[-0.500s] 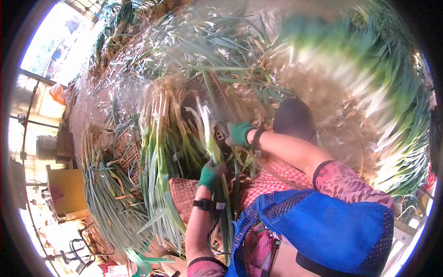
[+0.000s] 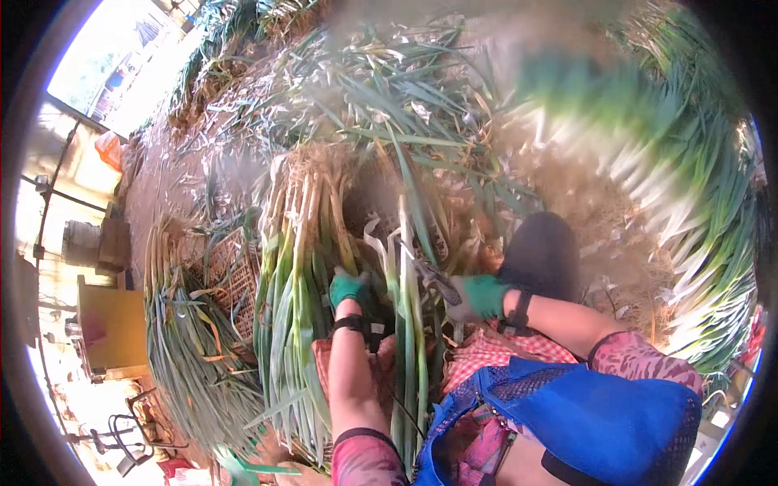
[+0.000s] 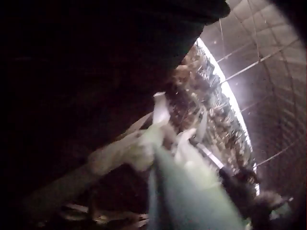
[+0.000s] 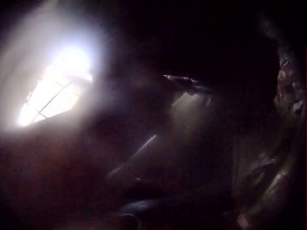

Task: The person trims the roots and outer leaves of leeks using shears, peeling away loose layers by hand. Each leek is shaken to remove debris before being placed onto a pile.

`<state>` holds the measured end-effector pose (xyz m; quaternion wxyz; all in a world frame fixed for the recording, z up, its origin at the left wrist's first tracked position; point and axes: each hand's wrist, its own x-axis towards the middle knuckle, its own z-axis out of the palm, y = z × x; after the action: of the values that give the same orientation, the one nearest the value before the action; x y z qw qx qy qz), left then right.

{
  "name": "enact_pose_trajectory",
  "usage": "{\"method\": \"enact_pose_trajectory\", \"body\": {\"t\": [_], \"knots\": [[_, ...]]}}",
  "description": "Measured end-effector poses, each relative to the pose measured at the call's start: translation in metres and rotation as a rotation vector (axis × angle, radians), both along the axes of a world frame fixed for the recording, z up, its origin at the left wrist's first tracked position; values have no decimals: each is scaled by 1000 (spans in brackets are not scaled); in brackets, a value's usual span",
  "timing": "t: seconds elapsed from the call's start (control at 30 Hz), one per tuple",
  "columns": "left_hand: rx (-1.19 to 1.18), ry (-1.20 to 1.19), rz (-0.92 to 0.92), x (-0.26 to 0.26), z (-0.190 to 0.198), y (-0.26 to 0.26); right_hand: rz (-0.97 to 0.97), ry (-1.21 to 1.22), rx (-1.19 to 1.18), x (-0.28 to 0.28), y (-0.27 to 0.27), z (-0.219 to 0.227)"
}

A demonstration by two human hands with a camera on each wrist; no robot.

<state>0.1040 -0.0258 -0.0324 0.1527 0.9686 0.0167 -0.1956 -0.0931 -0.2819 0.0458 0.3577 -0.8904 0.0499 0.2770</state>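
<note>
Both hands wear green gloves with grey fingers. In the head view the left hand (image 2: 348,288) is at the right edge of a bundle of long green onions (image 2: 288,267), its fingertips hidden among the stalks. Loose stalks with white ends (image 2: 406,279) stand lengthwise between the hands, over the lap. Just right of them the right hand (image 2: 476,297) grips a dark, narrow tool (image 2: 433,279) that points up and left. Pale stalk ends (image 3: 192,160) and a green leaf (image 3: 184,196) show close up in the left wrist view. The right wrist view is dark and blurred.
Another onion bundle (image 2: 190,348) lies at the left, near a woven basket (image 2: 231,279). A long curved row of onions (image 2: 697,186) lines the right. Leaf litter (image 2: 381,85) covers the ground ahead. A yellow board (image 2: 113,328) stands far left.
My left hand has left the loose stalks and moved up and left to the bundle. My right hand has shifted right and down in the view, and the stalks stand more upright.
</note>
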Motion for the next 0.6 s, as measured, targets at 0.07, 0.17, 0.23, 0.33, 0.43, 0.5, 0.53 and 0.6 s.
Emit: {"method": "enact_pose_trajectory", "body": {"t": [0.07, 0.17, 0.23, 0.33, 0.43, 0.5, 0.53, 0.6], "knots": [[56, 94, -12, -4, -33, -8, -44, 59, -43, 2, -5, -6], [-68, -34, -146, -32, -21, -26, -102, -18, -67, 9, -12, -28], [-163, -150, -105, -32, 4, -22, -126, -47, -41, 10, -11, -28], [-717, -297, 40, -14, 70, -6, -173, -79, 58, 10, -17, -28], [-1217, -478, 81, 31, 139, 51, -211, -62, 180, 6, -16, -31], [-886, -585, -46, 21, 270, 59, -188, -20, 100, 6, -12, -2], [-881, -662, -73, 24, 323, 73, -176, -4, 59, 5, -12, 5], [-837, -807, -130, 16, 424, 90, -177, -8, 60, 1, -11, -2]]}}
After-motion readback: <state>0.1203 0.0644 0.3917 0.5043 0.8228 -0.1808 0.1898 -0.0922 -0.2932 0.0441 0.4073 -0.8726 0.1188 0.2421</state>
